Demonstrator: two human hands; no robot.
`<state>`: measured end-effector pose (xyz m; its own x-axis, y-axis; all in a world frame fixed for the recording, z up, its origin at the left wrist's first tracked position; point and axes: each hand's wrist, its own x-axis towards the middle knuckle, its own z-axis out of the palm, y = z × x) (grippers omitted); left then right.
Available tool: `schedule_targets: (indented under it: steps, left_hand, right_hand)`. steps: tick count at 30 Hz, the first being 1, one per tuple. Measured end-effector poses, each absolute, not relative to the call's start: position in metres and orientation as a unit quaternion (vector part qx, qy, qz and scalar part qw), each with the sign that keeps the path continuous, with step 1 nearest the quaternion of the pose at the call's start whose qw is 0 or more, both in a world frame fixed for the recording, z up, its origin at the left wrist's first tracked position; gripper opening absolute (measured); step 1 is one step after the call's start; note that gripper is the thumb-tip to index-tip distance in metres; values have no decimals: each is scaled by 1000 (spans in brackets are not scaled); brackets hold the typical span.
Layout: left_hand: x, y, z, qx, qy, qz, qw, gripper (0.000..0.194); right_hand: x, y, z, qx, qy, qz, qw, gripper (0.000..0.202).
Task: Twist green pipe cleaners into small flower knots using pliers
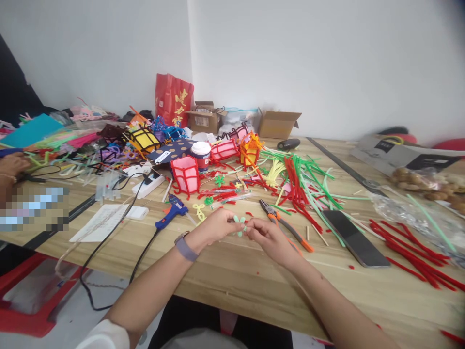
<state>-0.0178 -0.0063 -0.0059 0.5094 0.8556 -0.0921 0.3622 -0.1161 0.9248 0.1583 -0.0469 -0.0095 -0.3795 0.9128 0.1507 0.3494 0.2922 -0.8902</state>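
Note:
Near the table's front edge, my left hand (222, 227) pinches a small pale green pipe-cleaner flower (240, 221) between thumb and fingers. My right hand (264, 236) meets it from the other side, its fingertips closed on the flower's right edge. Just beyond my right hand lie pliers (286, 228) with orange and grey handles. A blue hot glue gun (171, 213) rests to the left of my left hand. Between them are a yellow pipe-cleaner shape (199, 213) and a small green flower (209, 200). What the fingertips cover is hidden.
Pink-and-red lanterns (186, 175), a paper cup (201, 156) and heaped pipe cleaners (298, 179) fill the middle. A phone (356, 238) and red pipe cleaners (410, 252) lie right. The glue gun's black cable (145, 252) hangs off the front edge. Another person's hand (12, 167) is at far left.

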Motion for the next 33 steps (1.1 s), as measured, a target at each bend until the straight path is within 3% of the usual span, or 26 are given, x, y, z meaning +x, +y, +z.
schedule_targets:
  steps: [8, 13, 21, 33]
  left_hand:
    - [-16, -4, -7, 643, 400, 353, 549, 22]
    - [-12, -5, -11, 628, 384, 377, 562, 19]
    - [-13, -11, 0, 808, 444, 292, 255, 25]
    - [-14, -9, -2, 823, 451, 257, 230, 29]
  right_hand:
    - [155, -43, -15, -471, -729, 317, 382, 30]
    - [153, -44, -16, -461, -728, 348, 370, 32]
    - [163, -40, -12, -495, -742, 300, 337, 30]
    - [162, -43, -10, -469, -752, 351, 302, 28]
